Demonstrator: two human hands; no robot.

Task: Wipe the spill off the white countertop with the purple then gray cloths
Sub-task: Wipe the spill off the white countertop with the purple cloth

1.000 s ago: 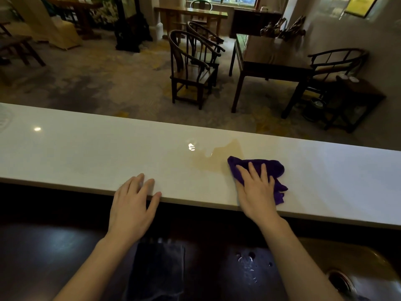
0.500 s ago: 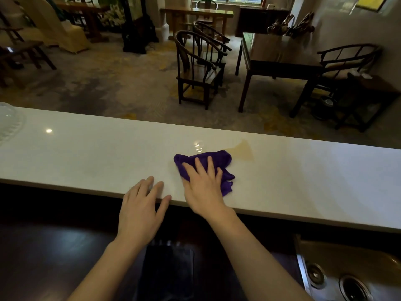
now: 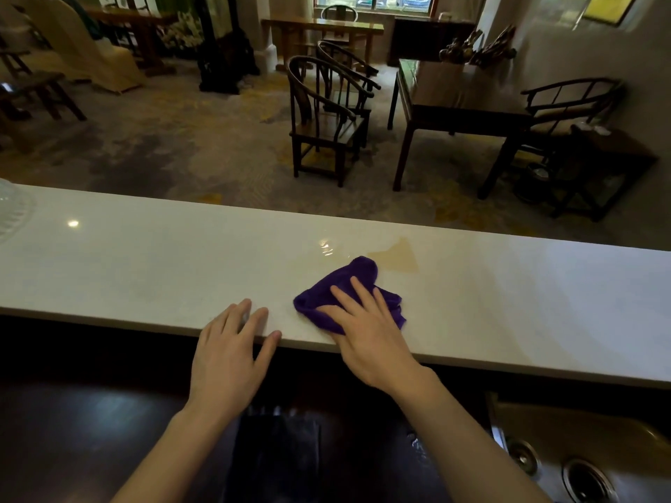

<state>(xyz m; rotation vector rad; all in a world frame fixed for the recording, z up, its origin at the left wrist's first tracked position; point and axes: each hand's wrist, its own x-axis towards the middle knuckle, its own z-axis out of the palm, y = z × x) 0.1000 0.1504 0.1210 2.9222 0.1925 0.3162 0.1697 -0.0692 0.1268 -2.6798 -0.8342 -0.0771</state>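
Right hand flat on crumpled purple cloth; left hand spread empty on white worktop. Tan spill beyond cloth; even pressure advised.

Left hand and right hand were bare: no gloves, rings, or watch. Forearms were uncovered; no sleeves showed in frame.
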